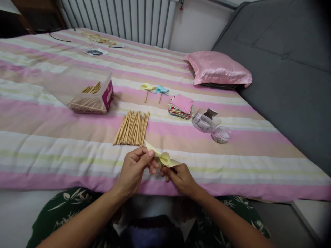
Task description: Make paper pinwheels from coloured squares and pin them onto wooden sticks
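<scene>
A yellow paper pinwheel (pixel 164 158), partly folded, is held between my two hands above the bed's front edge. My left hand (pixel 136 166) pinches one of its paper blades between thumb and fingers. From below, my right hand (pixel 179 176) grips the paper on the other side; what its fingertips press is partly hidden. Just beyond my left hand lies a pile of thin wooden sticks (pixel 131 128). A yellow pinwheel (pixel 147 86) and a blue pinwheel (pixel 161 90), both on sticks, rest farther back. Right of them is a stack of coloured paper squares (pixel 181 105), pink on top.
A clear plastic box (pixel 77 77) with more sticks stands at the left. Two clear round containers of small metal pieces, a larger one (pixel 203 121) and a smaller one (pixel 221 134), sit at the right. Behind are a pink pillow (pixel 219 68) and a grey headboard (pixel 281 75).
</scene>
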Motion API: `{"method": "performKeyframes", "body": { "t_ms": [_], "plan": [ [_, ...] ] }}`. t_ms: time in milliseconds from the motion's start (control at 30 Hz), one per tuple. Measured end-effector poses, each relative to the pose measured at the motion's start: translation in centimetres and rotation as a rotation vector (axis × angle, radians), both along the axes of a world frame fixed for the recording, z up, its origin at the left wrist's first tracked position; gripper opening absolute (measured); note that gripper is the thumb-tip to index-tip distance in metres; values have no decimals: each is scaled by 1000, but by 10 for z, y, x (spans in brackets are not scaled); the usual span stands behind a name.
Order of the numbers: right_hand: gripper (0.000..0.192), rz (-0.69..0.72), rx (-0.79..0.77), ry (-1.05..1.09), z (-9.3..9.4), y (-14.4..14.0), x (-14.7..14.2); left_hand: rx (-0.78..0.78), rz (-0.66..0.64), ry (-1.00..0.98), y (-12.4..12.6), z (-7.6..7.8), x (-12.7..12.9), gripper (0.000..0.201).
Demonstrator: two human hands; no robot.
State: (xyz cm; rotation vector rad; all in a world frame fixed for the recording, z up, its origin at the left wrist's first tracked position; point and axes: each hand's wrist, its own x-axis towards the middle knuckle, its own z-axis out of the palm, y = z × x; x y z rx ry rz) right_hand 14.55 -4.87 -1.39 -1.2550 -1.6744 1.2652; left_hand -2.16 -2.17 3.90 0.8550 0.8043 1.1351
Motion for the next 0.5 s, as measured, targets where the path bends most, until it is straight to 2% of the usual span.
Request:
{"method": "performKeyframes", "body": {
  "t_ms": [200, 367, 500],
  "plan": [
    [25, -46, -30, 78, 0, 0, 0, -5, 24, 10, 0, 2, -3, 16],
    [23, -75, -99, 260, -3, 2, 1, 24, 178, 79, 3, 1, -4, 15],
    [24, -97, -166, 389, -2, 6, 3, 32, 282, 200, 7, -8, -2, 14]
  ]
}}
